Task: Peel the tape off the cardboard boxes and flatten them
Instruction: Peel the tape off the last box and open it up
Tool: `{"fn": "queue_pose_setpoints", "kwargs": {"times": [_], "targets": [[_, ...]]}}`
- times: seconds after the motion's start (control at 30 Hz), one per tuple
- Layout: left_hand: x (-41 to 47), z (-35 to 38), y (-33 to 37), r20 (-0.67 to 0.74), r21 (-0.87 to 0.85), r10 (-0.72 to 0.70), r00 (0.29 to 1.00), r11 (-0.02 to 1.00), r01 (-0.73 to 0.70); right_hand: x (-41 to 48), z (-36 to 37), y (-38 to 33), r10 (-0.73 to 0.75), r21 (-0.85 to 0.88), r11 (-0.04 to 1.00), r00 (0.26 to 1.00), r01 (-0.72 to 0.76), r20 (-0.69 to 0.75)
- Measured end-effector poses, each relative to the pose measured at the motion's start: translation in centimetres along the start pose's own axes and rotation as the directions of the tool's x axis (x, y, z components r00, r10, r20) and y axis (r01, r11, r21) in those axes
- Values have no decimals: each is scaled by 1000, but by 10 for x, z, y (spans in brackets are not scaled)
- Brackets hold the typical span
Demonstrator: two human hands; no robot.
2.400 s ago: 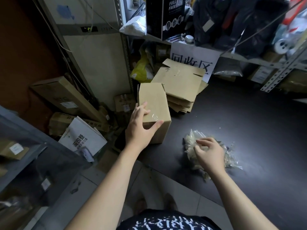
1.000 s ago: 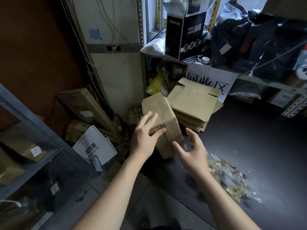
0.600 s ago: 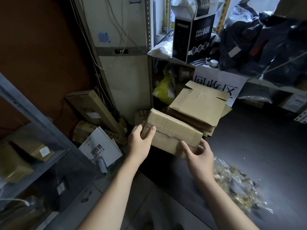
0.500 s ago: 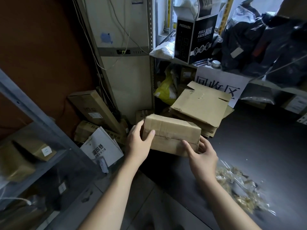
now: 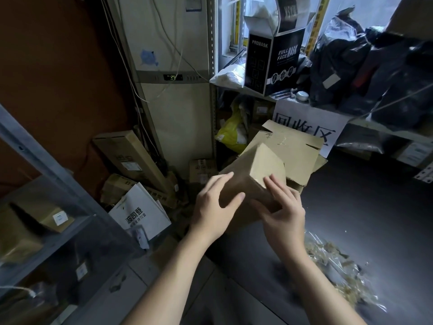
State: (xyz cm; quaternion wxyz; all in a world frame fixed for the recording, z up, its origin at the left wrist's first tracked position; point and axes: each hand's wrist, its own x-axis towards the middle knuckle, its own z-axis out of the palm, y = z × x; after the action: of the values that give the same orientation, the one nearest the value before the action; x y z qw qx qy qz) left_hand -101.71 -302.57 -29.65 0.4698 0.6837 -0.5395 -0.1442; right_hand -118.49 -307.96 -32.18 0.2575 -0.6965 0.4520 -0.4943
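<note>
**Small carton tipped up between two flat hands at the bench edge**

A small plain brown cardboard box (image 5: 262, 170) is tilted corner-up over the near left edge of the dark bench (image 5: 375, 207), just in front of a stack of flattened brown cardboard boxes (image 5: 295, 146). The left hand (image 5: 214, 209) lies against the box's left side, its fingers (image 5: 223, 181) nearly straight and the thumb spread across the near face. The right hand (image 5: 284, 216) presses straight fingers (image 5: 275, 186) on the pale end face, with its thumb under the lower edge. Neither hand is curled tight; the box is carried between them. The left hand is slightly blurred.

A crumpled heap of peeled clear tape (image 5: 335, 273) lies on the bench near the right forearm.

Behind the stack hangs a white paper sign (image 5: 307, 123) reading 回收区. On the shelf above it stands an open black carton (image 5: 271, 64) printed "PROMASK" and "FULL FACE MASK". The tall cream appliance (image 5: 173, 109) shows "25" on its green display. A white paper bag (image 5: 140, 212) on the floor carries dark Chinese characters too small to read surely.
</note>
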Motion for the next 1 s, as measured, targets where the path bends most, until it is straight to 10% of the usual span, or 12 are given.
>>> {"fn": "queue_pose_setpoints", "kwargs": {"times": [0.13,1.0], "targets": [[-4,7,0,11,-99,-3,1000,995,4,-4,3,6,-176,-73,980,979,184,108],[-14,14,-28,-12,-119,-65,998,991,63,-13,-15,14,-9,-43,999,1000,8,-27]]}}
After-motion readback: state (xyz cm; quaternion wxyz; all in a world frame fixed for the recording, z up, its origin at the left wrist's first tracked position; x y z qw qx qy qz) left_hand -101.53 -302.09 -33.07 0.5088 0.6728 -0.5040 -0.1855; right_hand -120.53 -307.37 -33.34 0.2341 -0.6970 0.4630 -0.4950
